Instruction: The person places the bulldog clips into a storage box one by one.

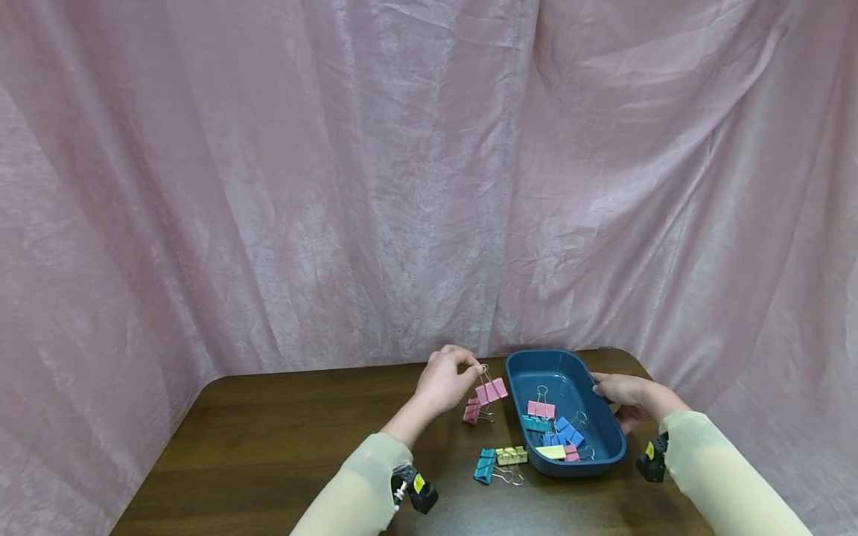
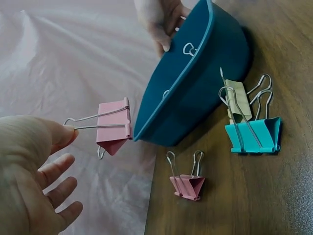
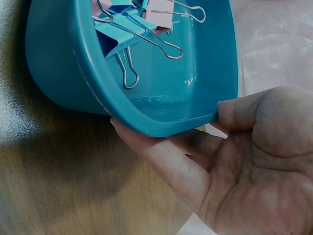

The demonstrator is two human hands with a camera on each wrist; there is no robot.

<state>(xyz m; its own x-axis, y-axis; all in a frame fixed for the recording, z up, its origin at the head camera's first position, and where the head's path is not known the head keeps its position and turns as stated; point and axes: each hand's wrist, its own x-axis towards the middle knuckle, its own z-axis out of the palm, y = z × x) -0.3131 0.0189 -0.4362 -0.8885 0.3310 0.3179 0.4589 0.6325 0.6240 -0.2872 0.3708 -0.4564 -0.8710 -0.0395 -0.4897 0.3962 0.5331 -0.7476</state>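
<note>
Between thumb and forefinger, my left hand [image 1: 447, 380] pinches the wire handle of a pink binder clip [image 1: 491, 391], held up beside the bin's left wall. My right hand [image 1: 633, 397] grips the right rim of the blue plastic bin [image 1: 551, 468], thumb at the inner edge and fingers outside, as the right wrist view shows. Several clips lie inside the bin, among them a pink one [image 1: 541, 409], a blue one [image 1: 569, 431] and a pale yellow one [image 1: 550, 452]. On the table below the held clip lies another pink binder clip [image 2: 187, 186].
Near the bin's front left corner, a teal binder clip [image 1: 485, 467] and a yellow binder clip [image 1: 512, 455] lie on the brown wooden table [image 1: 281, 439]. A pink curtain [image 1: 402, 186] hangs behind the table's far edge.
</note>
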